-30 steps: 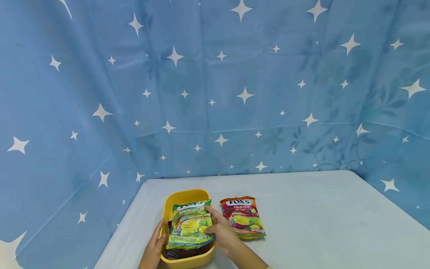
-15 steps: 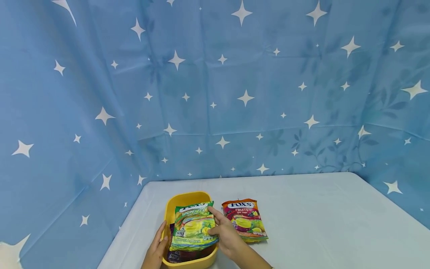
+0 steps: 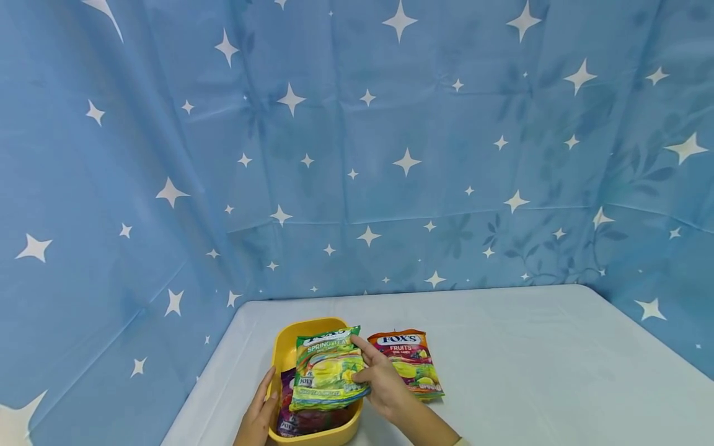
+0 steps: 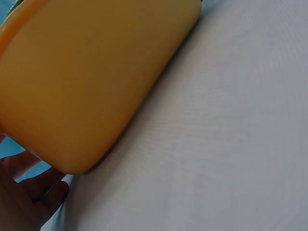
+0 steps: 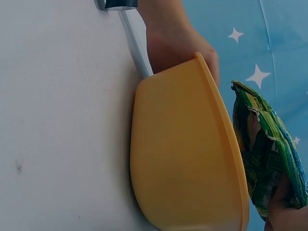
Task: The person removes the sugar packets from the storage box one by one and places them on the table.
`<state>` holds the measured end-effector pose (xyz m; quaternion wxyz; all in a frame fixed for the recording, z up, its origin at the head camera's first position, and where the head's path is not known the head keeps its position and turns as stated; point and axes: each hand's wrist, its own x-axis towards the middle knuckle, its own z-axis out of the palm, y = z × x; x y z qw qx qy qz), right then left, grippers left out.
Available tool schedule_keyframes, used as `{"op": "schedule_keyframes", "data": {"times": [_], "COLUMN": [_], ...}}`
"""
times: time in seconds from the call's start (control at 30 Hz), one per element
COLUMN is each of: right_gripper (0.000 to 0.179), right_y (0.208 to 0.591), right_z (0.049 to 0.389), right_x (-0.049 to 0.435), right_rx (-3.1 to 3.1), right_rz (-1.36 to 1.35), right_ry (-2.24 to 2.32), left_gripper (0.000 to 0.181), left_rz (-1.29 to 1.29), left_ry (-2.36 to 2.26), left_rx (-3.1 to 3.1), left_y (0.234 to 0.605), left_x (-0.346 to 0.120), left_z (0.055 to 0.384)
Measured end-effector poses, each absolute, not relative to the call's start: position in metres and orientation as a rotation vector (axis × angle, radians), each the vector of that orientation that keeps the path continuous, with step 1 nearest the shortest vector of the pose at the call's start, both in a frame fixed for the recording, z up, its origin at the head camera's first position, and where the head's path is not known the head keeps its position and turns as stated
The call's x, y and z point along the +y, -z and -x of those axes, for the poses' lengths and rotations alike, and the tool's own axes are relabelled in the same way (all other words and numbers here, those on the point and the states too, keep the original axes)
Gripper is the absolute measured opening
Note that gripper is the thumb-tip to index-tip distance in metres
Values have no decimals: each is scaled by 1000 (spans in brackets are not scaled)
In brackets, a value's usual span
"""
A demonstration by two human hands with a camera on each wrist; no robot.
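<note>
My right hand pinches a green bag of candy labelled Spring Tea by its right side, thumb on the front. The bag hangs tilted over the yellow bin; in the right wrist view the green bag shows edge-on beyond the rim. My left hand lies along the bin's left wall, fingers fairly straight. In the left wrist view, fingertips of the left hand are right at the bin's outer wall. Inside the bin lies a dark purple bag, partly covered by the green one.
A red and orange bag of Fox's Fruits candy lies flat on the white table, just right of the bin and partly behind my right hand. A blue curtain with white stars hangs along the table's back and sides.
My right hand has raised the green bag and shifted it to the right, uncovering more of the purple bag. My left hand stays at the bin's side.
</note>
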<state>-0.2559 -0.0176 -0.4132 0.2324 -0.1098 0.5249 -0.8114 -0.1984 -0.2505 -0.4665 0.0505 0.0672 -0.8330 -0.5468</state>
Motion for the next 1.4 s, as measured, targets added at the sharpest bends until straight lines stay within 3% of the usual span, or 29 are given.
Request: {"op": "schedule_keyframes", "data": {"times": [1.4], "right_gripper": [78], "right_y": [415], "right_z": [275], "right_x": [53], "right_rx": [1577], "right_rz": [346], "right_ry": [2234], "left_gripper": [56], "left_rz": [-200], "left_ry": [1766], "left_rx": [-2504], "left_y": [466], "left_x": [-250], "left_z": [196]}}
